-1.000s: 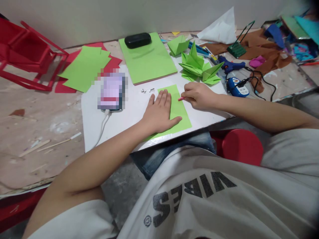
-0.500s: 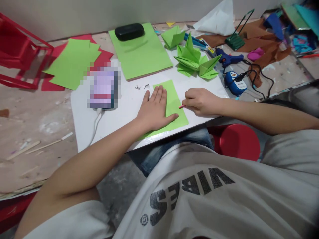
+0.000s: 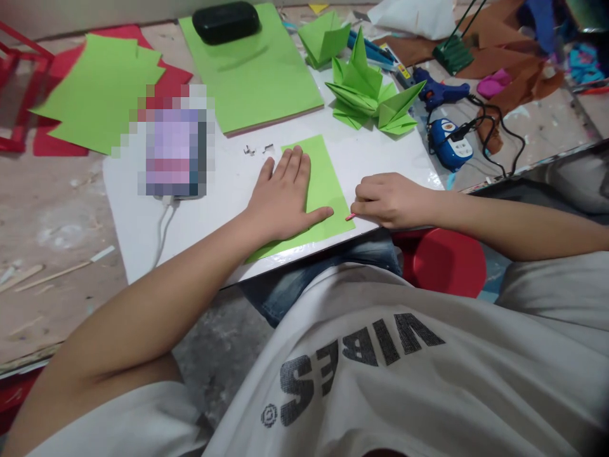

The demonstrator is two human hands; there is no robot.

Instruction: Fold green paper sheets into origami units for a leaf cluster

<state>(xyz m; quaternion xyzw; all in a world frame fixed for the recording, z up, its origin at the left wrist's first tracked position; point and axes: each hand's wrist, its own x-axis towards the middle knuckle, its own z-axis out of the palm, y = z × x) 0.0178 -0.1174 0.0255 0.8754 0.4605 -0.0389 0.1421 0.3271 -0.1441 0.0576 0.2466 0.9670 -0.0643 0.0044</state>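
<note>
My left hand (image 3: pixel 281 198) lies flat with fingers stretched out on a folded strip of green paper (image 3: pixel 323 184) on a white board (image 3: pixel 223 209). My right hand (image 3: pixel 387 200) is closed around a small red stick-like tool (image 3: pixel 351 217), its tip touching the right edge of the strip near its lower corner. Folded green paper shapes (image 3: pixel 366 95) sit further back on the board.
A phone (image 3: pixel 174 149) with a white cable lies left on the board. Behind are green sheets (image 3: pixel 252 76), a black case (image 3: pixel 226 22), loose green and red paper (image 3: pixel 99 89), a blue glue gun (image 3: pixel 438 94), a blue power strip (image 3: pixel 451 151) and a red stool (image 3: pixel 445 260).
My right hand has slid the red tool down along the right edge of the strip toward me. The left hand stays pressed on the paper. The view has tilted down.
</note>
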